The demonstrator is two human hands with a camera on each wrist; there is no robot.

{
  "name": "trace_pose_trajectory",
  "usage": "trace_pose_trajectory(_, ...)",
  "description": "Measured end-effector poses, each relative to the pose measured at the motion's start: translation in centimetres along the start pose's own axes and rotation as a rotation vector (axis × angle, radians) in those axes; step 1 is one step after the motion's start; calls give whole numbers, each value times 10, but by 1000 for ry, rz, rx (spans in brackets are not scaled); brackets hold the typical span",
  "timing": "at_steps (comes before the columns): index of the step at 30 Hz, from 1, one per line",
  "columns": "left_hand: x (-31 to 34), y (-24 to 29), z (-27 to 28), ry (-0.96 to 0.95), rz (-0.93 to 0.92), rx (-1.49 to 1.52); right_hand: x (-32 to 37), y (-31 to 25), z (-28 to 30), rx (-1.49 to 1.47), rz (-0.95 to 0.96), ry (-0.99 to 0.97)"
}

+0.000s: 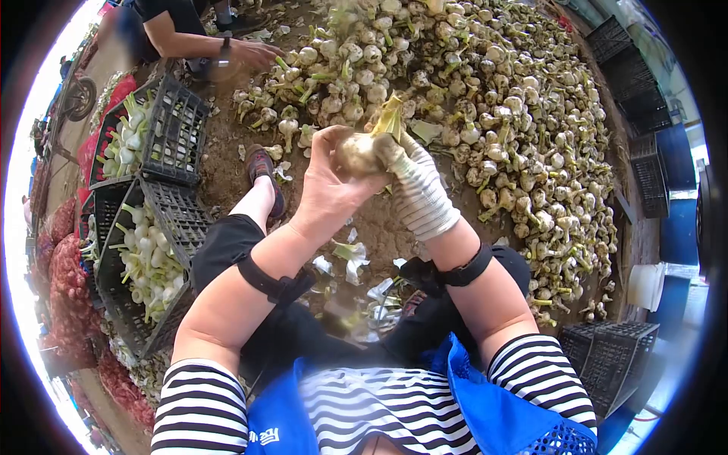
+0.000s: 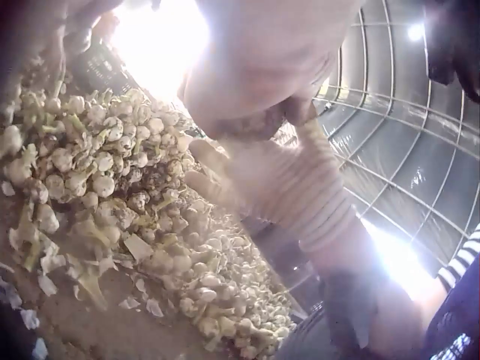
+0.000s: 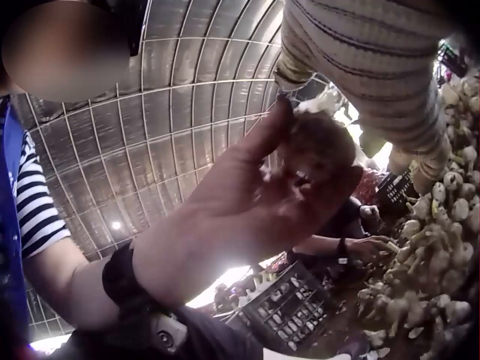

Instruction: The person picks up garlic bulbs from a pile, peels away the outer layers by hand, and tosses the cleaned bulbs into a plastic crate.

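In the head view a garlic bulb (image 1: 356, 155) is held up in front of the person, with its pale green outer leaves (image 1: 390, 117) pointing up and away. My bare left hand (image 1: 331, 182) grips the bulb from the left, thumb and fingers curled around it. On the right, my right hand (image 1: 422, 191) in a striped white glove pinches the leaves close to the bulb. Dark in the right wrist view, the bulb (image 3: 321, 146) sits in the left hand's fingers. The left wrist view shows the gloved hand (image 2: 292, 187) beyond the bare one; the bulb is mostly hidden there.
A large heap of garlic (image 1: 523, 121) covers the ground ahead and right. Black crates (image 1: 155, 258) of trimmed garlic stand at left, near red net sacks (image 1: 72, 280). Peeled skins (image 1: 353, 258) lie between the legs. Another person's hand (image 1: 254, 54) reaches the heap.
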State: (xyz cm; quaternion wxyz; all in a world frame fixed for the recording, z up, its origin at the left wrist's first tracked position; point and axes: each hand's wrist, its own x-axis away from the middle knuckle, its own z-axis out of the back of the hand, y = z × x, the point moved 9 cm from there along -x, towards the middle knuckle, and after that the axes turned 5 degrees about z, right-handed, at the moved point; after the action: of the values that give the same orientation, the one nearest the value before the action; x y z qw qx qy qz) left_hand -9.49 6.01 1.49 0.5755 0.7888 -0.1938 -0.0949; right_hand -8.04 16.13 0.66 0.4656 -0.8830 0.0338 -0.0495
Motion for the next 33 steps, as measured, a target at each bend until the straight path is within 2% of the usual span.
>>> trace_pose_trajectory(2,2,4,0,50,-58,-113,-2,-2,6,-13,29,37)
trace_pose_trajectory(4,3,9,-7,16,-35,-19,-5,-6,12,-53,78,70)
trace_pose_trajectory(5,0,-3,-12,-71,182,237,1,-16,9,-2,68,151)
trace_pose_trajectory(6,0,-15,-18,-158,399,492,0,-15,11,-1,69,150)
trace_pose_trajectory(7,-3,-26,-24,-567,500,870,-1,-19,15,144,132,163)
trace_pose_trajectory(8,-2,-20,-34,-566,503,871,-2,-24,17,289,193,176)
trace_pose_trajectory(9,-7,-26,-31,-260,556,726,-3,-34,15,411,279,181)
trace_pose_trajectory(10,-5,-33,-16,40,596,570,-7,-34,19,411,277,182)
trace_pose_trajectory(11,-8,-32,-18,-4,499,626,-7,-50,16,830,432,195)
trace_pose_trajectory(12,-4,-38,-18,-2,500,625,-4,-59,6,1249,583,201)
trace_pose_trajectory(13,-2,-36,-9,65,398,466,3,-60,-5,1375,708,129)
trace_pose_trajectory(14,0,-30,-1,130,297,304,9,-65,-9,1371,704,132)
trace_pose_trajectory(16,-2,-9,12,103,283,178,10,-51,-12,723,307,-78)
trace_pose_trajectory(17,-2,-3,13,70,256,139,10,-42,-12,578,240,-95)
trace_pose_trajectory(18,-2,2,12,32,233,98,10,-42,-11,575,238,-93)
trace_pose_trajectory(20,-4,2,12,-28,234,111,5,-33,-2,247,78,-72)
trace_pose_trajectory(22,-1,5,7,-85,231,123,-7,-18,16,118,17,-10)
trace_pose_trajectory(25,2,17,-4,-234,229,278,-12,-2,28,74,-32,48)
trace_pose_trajectory(26,5,16,-5,-231,229,276,-17,1,39,0,-56,135)
trace_pose_trajectory(27,9,20,-14,-314,199,335,-18,3,49,-76,-77,225)
trace_pose_trajectory(28,12,23,-22,-403,171,392,-17,0,52,-50,-80,222)
trace_pose_trajectory(30,11,15,-16,-403,141,384,-17,-13,48,37,-3,176)
trace_pose_trajectory(32,2,-5,5,-195,303,330,-6,-39,28,1,54,124)
trace_pose_trajectory(33,-3,-10,7,-179,357,389,0,-52,16,-35,113,74)
